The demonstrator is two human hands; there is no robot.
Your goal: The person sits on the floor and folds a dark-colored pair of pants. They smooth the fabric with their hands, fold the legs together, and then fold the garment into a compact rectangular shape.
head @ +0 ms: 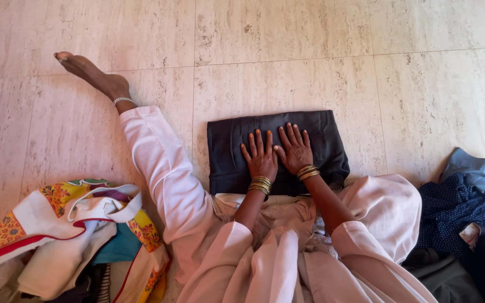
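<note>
1. Black folded cloth (225, 151) lies flat on the marble floor (287, 50), just ahead of my lap, edges roughly squared into a rectangle.
2. Left hand (260, 158): flat, fingers spread, palm down on the cloth's middle. Grasping nothing.
3. Right hand (294, 148): same, flat and released, pressing just beside the left; thumbs nearly touching. Gold bangles on both wrists.
4. Step in hand, as I judge it: smoothing and pressing the fold flat. Folding itself looks done or nearly so; the cloth is compact and the top face shows only faint creases.
5. Near edge of the cloth is tucked against my pale clothing (287, 224); I cannot tell whether that edge is aligned.
6. Left leg stretched out across the floor, foot (85, 70) well apart from the cloth.
7. Pile of mixed cloth (68, 235), white, yellow print and teal, sits to my left. Dark blue heap (467, 207) sits to my right.
8. Next move calls for: palms sliding outward to the edges to push out the creases, then a grip under both short sides so the fold lifts without opening. Keep it level; a one-sided lift would likely let the layers slip.
</note>
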